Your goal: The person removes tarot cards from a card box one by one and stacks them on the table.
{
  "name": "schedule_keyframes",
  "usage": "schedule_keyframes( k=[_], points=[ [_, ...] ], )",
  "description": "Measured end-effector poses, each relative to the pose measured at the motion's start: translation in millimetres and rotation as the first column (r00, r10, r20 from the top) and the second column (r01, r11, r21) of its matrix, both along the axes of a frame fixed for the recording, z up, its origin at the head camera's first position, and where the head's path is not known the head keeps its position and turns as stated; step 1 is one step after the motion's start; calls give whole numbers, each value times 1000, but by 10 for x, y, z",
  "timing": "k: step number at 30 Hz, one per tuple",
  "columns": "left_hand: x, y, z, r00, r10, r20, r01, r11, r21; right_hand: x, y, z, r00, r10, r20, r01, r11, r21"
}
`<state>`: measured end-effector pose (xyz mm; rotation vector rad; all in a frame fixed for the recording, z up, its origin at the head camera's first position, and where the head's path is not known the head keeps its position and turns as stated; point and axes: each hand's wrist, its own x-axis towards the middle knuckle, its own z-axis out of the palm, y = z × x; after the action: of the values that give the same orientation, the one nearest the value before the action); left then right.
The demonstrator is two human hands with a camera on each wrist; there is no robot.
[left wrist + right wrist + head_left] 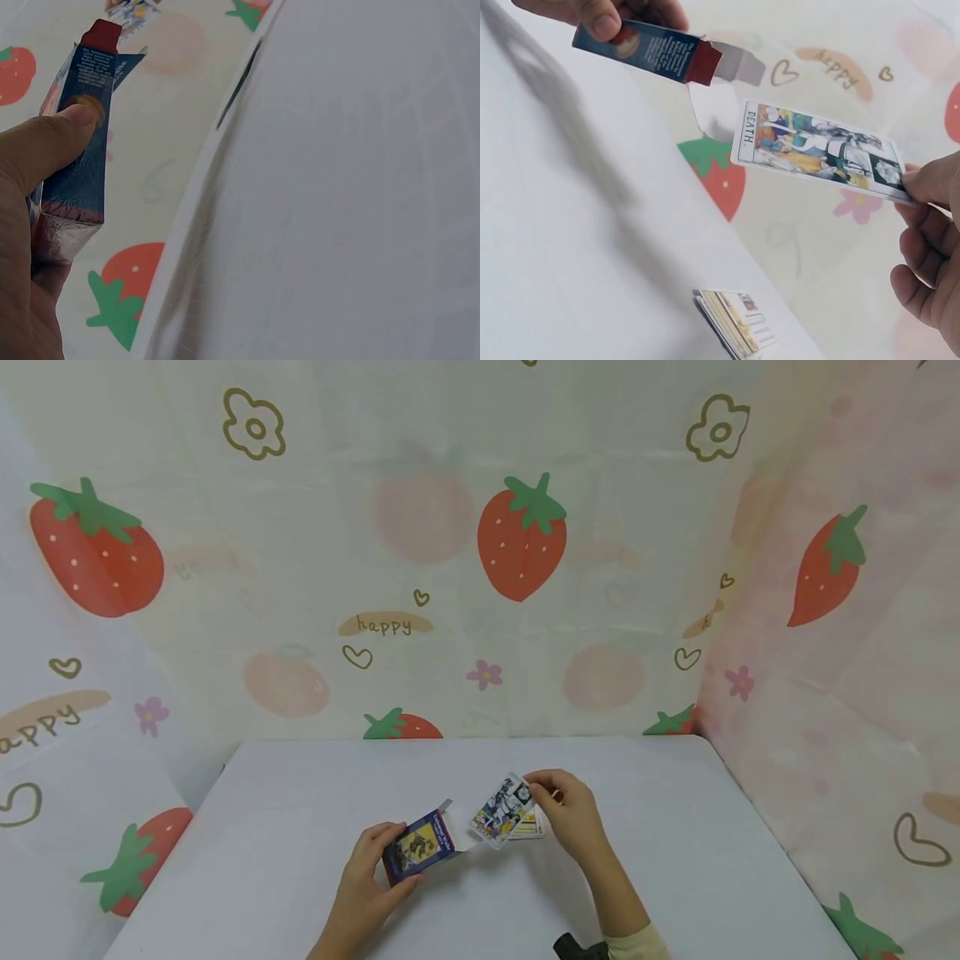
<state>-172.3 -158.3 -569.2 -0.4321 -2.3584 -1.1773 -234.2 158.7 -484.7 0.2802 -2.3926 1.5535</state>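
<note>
My left hand (366, 878) grips a blue card box (422, 846) with a yellow picture on its front, thumb along one narrow side. The box's end flaps stand open toward the right. Between thumb and fingers my right hand (573, 817) pinches a tarot card (817, 152) by one end. The word DEATH is printed along the card's far end, above a colourful figure scene. In the right wrist view the card hangs just off the opened end of the box. Below it a small stack of cards (737, 321) lies on the white table, partly hidden in the head view.
The white table (300, 793) reaches back to a wall cloth (315, 543) printed with strawberries, hearts and flowers. A similar cloth borders the right side. Near the right forearm, at the bottom edge of the head view, shows a black object (579, 948).
</note>
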Motion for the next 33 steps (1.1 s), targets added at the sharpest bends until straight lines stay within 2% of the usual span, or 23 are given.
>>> schedule_keyframes(
  k=[7,18,23,33],
  points=[
    [19,-18,6,1000,12,3,-12,1000,-12,-13,41,-32,999,-21,35,21,1000,14],
    [-12,-24,-58,999,-15,-33,15,1000,-5,-109,106,-95,998,-52,42,50,997,54],
    [-11,-28,-68,1000,-23,-14,23,1000,1,-224,126,-89,999,-28,45,24,995,95],
    [-15,-34,-29,999,-22,-24,22,1000,16,-511,160,-67,997,41,58,-49,987,154]
  ],
)
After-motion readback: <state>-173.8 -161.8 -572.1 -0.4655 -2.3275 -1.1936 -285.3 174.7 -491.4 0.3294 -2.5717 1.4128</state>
